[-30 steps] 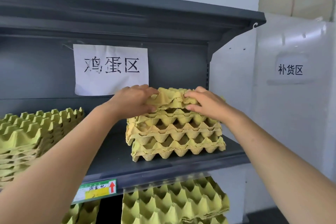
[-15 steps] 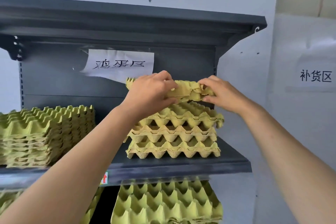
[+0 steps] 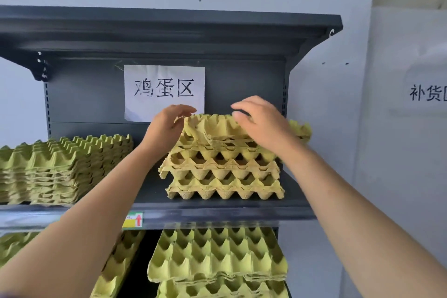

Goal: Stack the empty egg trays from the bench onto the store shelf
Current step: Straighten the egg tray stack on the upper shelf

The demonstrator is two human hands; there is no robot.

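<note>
Loosely spread, the left hand (image 3: 167, 128) and right hand (image 3: 262, 123) touch the top egg tray (image 3: 212, 128).

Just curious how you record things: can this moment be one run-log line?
top tray: on right stack, middle shelf | left hand: at tray's left edge | right hand: over tray top | grip: unclear

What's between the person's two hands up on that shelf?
In the head view, the top egg tray of the right stack lies between the left hand and the right hand.
</note>
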